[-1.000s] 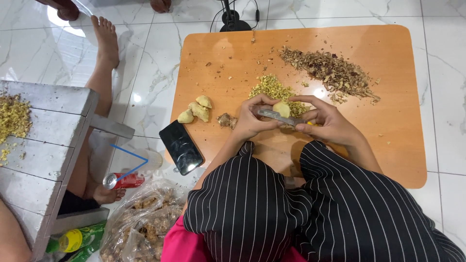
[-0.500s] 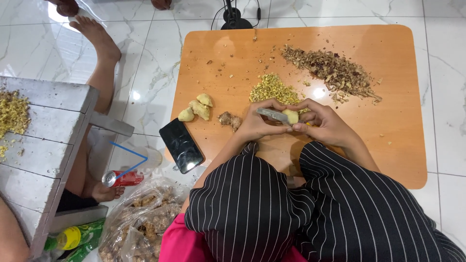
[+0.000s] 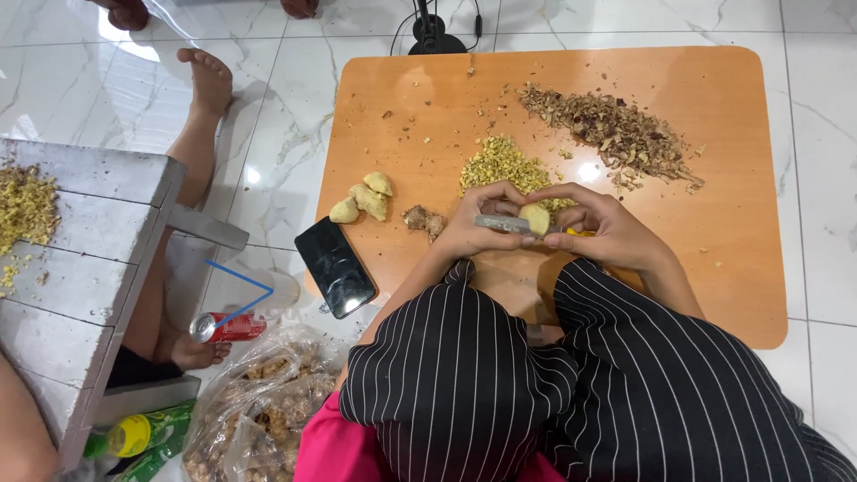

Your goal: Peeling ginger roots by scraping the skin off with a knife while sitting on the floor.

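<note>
Two hands [image 3: 544,228] grip a ginger piece [image 3: 536,218] and knife [image 3: 502,223], blade lying left-right, fingers closed.

From my feed, the right hand [image 3: 607,230] hides the knife's yellow handle [image 3: 580,232]; beside the table [image 3: 741,295], the plastic bag [image 3: 259,411] runs off-frame.

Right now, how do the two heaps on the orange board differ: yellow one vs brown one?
Colour: the yellow heap is pale yellow-green, while the brown heap is dark brown with reddish flecks.
Shape: the yellow heap is a compact mound, while the brown heap stretches in a long diagonal band.
Place: the yellow heap lies just beyond the left hand, while the brown heap sits farther off, toward the board's far right.
Both are loose small scraps.
</note>
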